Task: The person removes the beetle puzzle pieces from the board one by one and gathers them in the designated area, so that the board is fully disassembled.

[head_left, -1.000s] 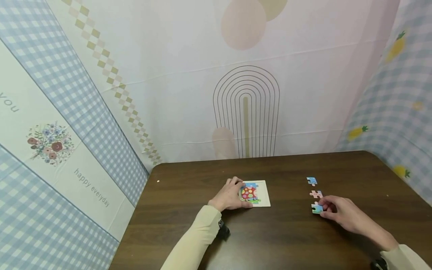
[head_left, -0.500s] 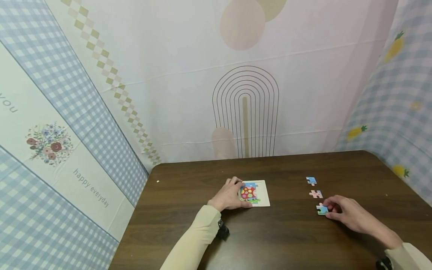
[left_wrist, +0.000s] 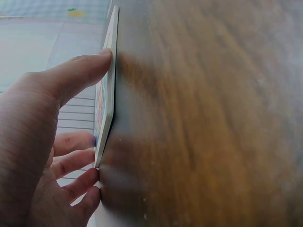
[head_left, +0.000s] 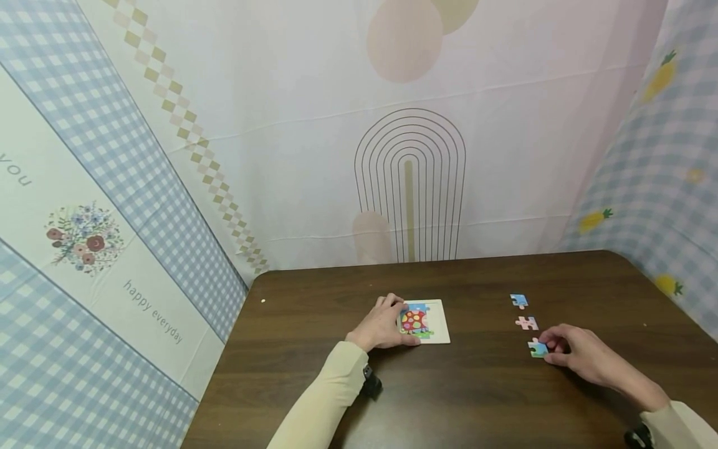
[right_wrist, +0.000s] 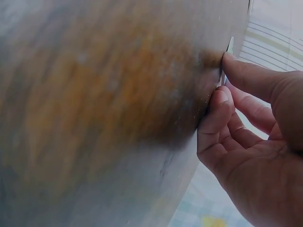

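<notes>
On the table, a square puzzle board [head_left: 442, 326] with a white frame has a red dotted picture partly filled in. My left hand [head_left: 383, 324] grips its left side, thumb at the near edge and fingers at the far left. The left wrist view shows the thumb [left_wrist: 87, 71] against the board's edge [left_wrist: 111, 90]. My right hand [head_left: 580, 354] pinches a blue and green puzzle piece [head_left: 536, 349] by its right side, at the table surface. In the right wrist view that puzzle piece [right_wrist: 230, 45] appears edge-on between thumb and fingers. Just beyond it lies a pink puzzle piece [head_left: 526, 323].
A blue puzzle piece [head_left: 518, 300] lies farthest back in the right-hand column of pieces. The brown wooden table [head_left: 460, 399] meets a patterned cloth backdrop [head_left: 314, 187] at its far edge. A small white speck [head_left: 263, 301] sits near the table's left edge.
My right hand has slid the blue and green puzzle piece a little to the right, mostly in the first half second. The left hand and board have stayed in place.
</notes>
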Tool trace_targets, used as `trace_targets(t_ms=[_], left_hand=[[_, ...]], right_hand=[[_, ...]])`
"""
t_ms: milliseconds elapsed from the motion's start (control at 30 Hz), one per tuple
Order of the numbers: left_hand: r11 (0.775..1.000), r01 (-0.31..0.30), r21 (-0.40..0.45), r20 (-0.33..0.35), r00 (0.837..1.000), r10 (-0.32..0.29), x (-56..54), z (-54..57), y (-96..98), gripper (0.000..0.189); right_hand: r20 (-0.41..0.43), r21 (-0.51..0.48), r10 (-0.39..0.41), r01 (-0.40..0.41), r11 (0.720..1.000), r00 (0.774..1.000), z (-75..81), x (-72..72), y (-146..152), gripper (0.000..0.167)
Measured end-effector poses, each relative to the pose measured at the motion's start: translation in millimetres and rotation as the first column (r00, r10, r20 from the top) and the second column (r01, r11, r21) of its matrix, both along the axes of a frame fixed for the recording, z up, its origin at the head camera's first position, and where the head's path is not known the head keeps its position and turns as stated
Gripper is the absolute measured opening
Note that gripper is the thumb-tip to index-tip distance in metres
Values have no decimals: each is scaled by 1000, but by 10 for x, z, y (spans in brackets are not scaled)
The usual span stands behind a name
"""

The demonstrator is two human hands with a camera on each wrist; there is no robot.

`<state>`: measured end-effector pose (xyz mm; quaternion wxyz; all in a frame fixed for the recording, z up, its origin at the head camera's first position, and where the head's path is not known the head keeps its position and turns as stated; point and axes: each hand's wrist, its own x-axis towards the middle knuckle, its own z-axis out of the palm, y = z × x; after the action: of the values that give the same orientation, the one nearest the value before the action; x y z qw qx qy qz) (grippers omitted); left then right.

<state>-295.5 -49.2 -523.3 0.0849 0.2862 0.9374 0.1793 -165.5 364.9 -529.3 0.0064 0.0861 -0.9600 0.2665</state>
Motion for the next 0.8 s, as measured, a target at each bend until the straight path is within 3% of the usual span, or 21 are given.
trace_targets(t_ms=[333,500,800], left_hand=[[1000,-1,1,-4,1000,1,-11,-16,-9,85],[1000,5,-5,-4,1000,-5,-12,-8,-7,85],[1000,-12,2,6,1000,12,-9,27,12,77]], right_hand=[[33,-30,14,-13,999,999,22,-40,10,31],[44,-55,-15,17,998,999,115,-48,-24,33],[-5,-87,14,-15,996,1000,337,-248,-430,22]])
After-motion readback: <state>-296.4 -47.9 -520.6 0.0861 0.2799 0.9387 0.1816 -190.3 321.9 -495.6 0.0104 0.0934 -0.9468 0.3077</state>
